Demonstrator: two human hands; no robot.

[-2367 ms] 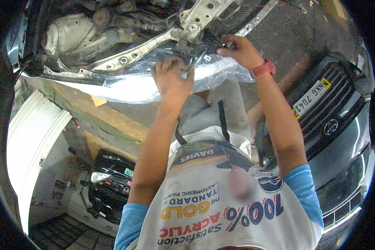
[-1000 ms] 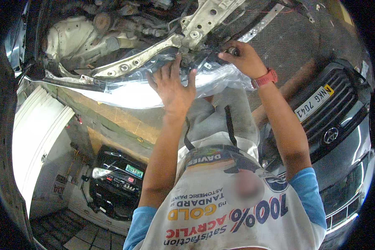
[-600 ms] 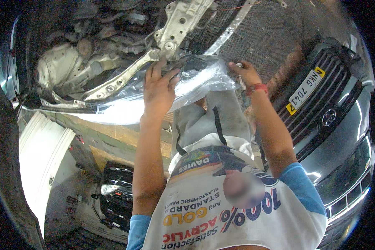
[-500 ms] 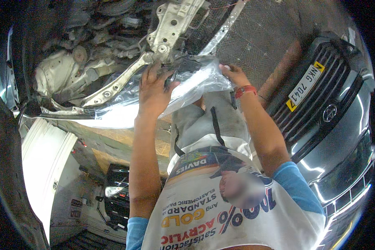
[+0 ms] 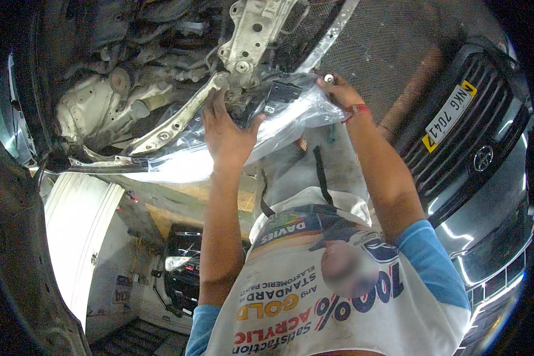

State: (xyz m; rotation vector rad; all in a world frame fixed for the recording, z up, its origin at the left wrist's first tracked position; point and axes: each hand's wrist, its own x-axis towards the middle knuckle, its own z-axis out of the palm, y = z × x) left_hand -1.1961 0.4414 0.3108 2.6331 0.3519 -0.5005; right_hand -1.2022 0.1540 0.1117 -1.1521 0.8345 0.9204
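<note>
A long, glossy part wrapped in clear plastic (image 5: 187, 159) spans the car's stripped front, close to a pale metal crossbar (image 5: 178, 126). My left hand (image 5: 228, 136) lies over the wrapped part beside the crossbar, fingers stretched out and thumb spread away. At the part's right end, my right hand (image 5: 341, 95) closes on the plastic wrap (image 5: 320, 107); its fingertips are partly hidden. A small round white piece (image 5: 329, 78) shows at those fingertips, its kind unclear. Between the hands, a black bracket (image 5: 282, 93) shows near the wrap.
The open engine bay (image 5: 101, 107) with a pale upright metal support (image 5: 255, 35) is ahead. A dark car with a slatted grille (image 5: 451, 113) stands close on the right. On the left are a white door (image 5: 80, 225) and, farther off, another dark vehicle (image 5: 184, 267).
My right hand has shifted up a little at the wrap's end, and the round white piece now shows there. My left thumb has spread outward. The whole view has shifted slightly.
</note>
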